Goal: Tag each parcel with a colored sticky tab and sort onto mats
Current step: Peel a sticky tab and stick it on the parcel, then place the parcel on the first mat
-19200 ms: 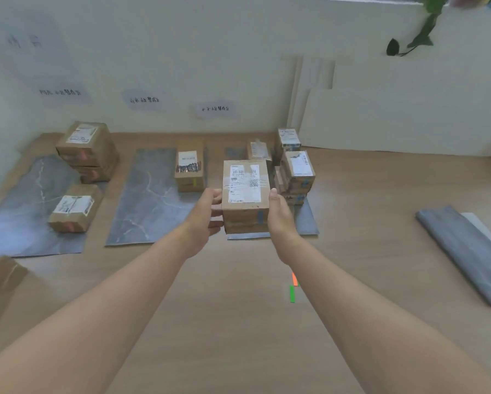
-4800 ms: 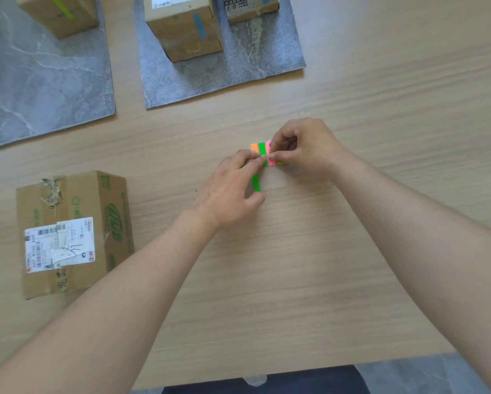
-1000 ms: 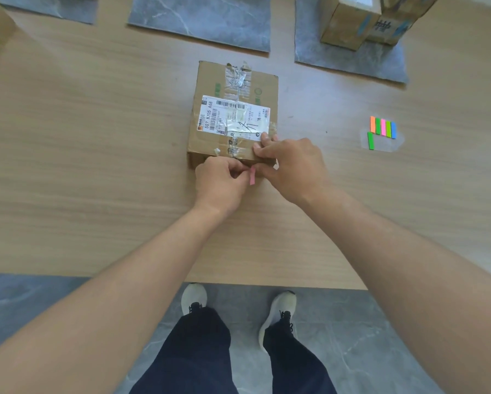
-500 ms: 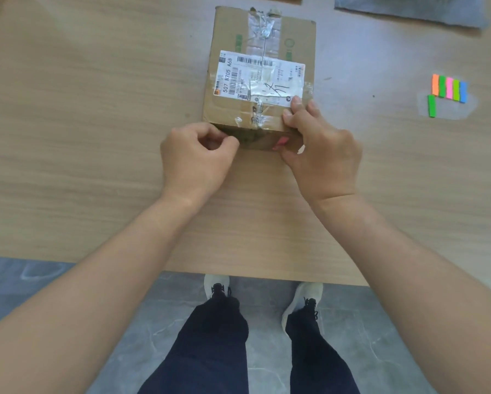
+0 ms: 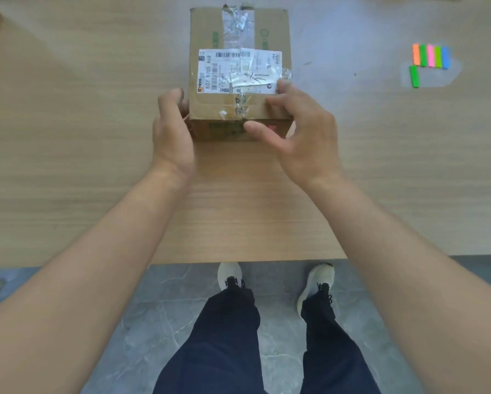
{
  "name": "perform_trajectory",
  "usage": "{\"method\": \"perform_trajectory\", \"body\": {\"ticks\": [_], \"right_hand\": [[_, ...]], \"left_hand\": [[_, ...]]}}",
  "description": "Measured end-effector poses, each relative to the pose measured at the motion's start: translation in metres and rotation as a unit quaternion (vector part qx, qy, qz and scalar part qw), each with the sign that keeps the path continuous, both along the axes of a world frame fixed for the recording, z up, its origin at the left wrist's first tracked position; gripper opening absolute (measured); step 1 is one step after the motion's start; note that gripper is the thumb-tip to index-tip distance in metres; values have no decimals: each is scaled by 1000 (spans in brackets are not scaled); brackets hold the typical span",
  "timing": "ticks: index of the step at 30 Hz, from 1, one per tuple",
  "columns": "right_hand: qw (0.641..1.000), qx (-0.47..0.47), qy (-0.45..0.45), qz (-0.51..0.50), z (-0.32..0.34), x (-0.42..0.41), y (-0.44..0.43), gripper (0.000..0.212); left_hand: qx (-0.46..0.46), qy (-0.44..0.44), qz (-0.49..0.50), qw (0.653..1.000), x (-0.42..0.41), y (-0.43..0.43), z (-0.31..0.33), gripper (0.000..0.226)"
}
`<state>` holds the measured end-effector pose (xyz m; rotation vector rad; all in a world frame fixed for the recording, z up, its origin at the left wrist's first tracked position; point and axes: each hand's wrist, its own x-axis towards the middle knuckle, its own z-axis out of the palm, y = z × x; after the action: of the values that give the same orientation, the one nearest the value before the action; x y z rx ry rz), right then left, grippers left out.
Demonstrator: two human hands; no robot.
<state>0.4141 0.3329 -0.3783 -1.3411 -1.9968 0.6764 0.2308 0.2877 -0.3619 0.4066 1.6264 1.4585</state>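
Lying flat, the parcel (image 5: 240, 66) points lengthwise away.

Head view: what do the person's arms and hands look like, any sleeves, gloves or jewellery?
The left hand and right hand are bare: no gloves, rings or watch show. The left forearm and right forearm are uncovered to the frame edge, with no sleeve in view. Below are dark trousers and pale shoes with dark laces.
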Motion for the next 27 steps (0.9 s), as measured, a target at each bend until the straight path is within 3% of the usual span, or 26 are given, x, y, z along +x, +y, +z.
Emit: {"method": "perform_trajectory", "body": {"ticks": [3, 8, 13, 18, 27], "right_hand": [[973, -112, 171, -113, 22, -1, 4, 52], [963, -186, 141, -139, 29, 10, 8, 41], [917, -307, 219, -130, 25, -6, 10, 39], [912, -294, 219, -184, 44, -25, 9, 39], [922, -257, 231, -172, 128, -53, 16, 35]], "left_hand": [[-44, 26, -58, 997, -7, 5, 2, 36], [-57, -13, -50, 997, -11, 7, 14, 37], [-64, -14, -80, 995, -13, 7, 18, 44], [-70, -12, -95, 993, -22, 5, 34, 39], [-34, 22, -93, 995, -44, 15, 115, 44]]}}
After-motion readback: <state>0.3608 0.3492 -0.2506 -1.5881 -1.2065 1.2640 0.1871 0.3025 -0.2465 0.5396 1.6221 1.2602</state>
